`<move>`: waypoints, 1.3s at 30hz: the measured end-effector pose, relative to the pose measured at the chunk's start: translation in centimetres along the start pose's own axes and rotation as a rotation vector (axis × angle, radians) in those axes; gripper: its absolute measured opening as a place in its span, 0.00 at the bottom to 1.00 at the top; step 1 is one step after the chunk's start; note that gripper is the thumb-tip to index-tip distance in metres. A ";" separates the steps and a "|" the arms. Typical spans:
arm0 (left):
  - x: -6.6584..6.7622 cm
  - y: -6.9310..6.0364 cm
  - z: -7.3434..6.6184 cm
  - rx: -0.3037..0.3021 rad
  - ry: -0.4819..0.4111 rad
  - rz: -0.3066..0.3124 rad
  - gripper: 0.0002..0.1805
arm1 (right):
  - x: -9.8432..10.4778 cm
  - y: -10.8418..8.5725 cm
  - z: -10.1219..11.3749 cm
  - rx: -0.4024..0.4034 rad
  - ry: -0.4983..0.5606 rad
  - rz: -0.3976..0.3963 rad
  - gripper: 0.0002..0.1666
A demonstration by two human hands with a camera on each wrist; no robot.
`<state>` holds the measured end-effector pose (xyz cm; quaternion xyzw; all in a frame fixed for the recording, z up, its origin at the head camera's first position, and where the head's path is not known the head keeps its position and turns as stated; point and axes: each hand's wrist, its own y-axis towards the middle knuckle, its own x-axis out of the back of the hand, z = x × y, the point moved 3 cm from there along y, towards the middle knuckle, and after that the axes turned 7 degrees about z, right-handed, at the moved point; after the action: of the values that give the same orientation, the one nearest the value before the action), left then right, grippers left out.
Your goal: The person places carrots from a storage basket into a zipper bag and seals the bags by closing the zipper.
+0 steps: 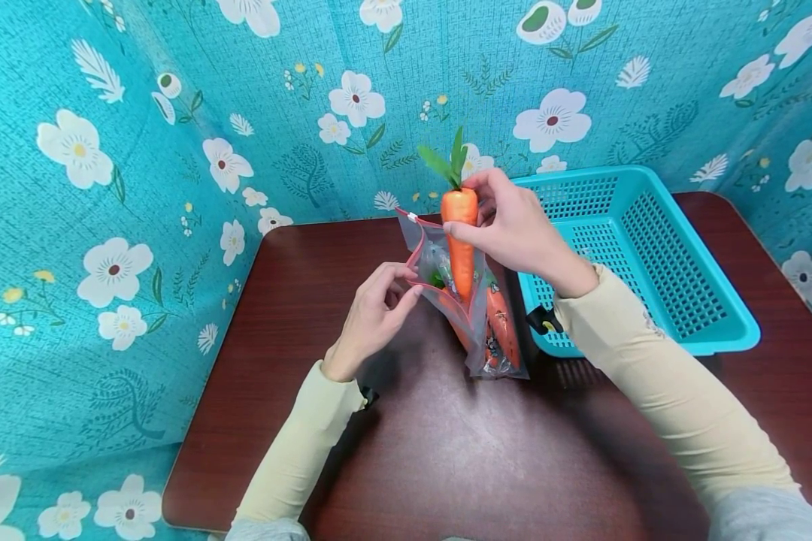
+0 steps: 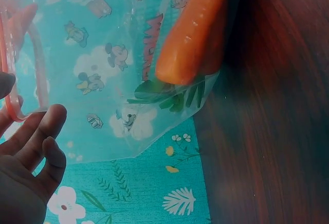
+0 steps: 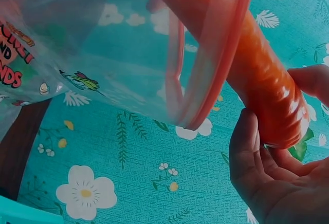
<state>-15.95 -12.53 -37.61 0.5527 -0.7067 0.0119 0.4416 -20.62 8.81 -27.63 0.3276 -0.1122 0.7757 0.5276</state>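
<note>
My right hand (image 1: 514, 222) grips an orange carrot (image 1: 462, 248) near its leafy top, thumb on one side. Its tip points down into the mouth of a clear zip bag (image 1: 477, 342) with a red-edged opening and cartoon prints. In the right wrist view the held carrot (image 3: 262, 75) passes through the bag's rim (image 3: 218, 64). My left hand (image 1: 382, 308) pinches the near left edge of that opening. Inside the bag lie other carrots (image 1: 502, 323); one with green leaves shows through the plastic in the left wrist view (image 2: 187, 44).
A turquoise plastic basket (image 1: 731, 315) stands on the right of the dark red-brown table (image 1: 277, 315), close beside the bag and under my right forearm. Behind and to the left hangs a turquoise flowered cloth (image 1: 298, 113).
</note>
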 end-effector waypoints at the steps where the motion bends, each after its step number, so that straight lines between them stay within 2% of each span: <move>1: 0.0 0.0 0.0 0.001 -0.001 0.001 0.15 | -0.1 0.0 0.0 -0.002 -0.005 0.004 0.33; 15: 0.0 0.1 0.0 0.006 -0.007 0.001 0.12 | -0.7 0.0 -0.3 -0.006 -0.028 0.058 0.33; 23: 0.0 0.1 0.0 -0.003 -0.026 -0.008 0.11 | -0.7 0.0 -0.9 0.030 -0.095 0.092 0.30; 32: 0.0 0.1 0.0 0.014 -0.019 -0.008 0.11 | -0.3 -0.1 -1.5 -0.019 -0.150 0.092 0.25; 36: 0.0 0.1 0.1 0.009 -0.023 -0.011 0.11 | -0.3 0.0 -2.0 -0.103 -0.209 0.169 0.25; 39: 0.1 0.0 0.1 0.007 -0.013 -0.014 0.11 | -0.4 -0.1 -2.4 -0.139 -0.287 0.260 0.18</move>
<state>-16.05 -12.63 -37.62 0.5592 -0.7056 0.0079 0.4351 -21.34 9.80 -29.74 0.3801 -0.2810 0.7731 0.4228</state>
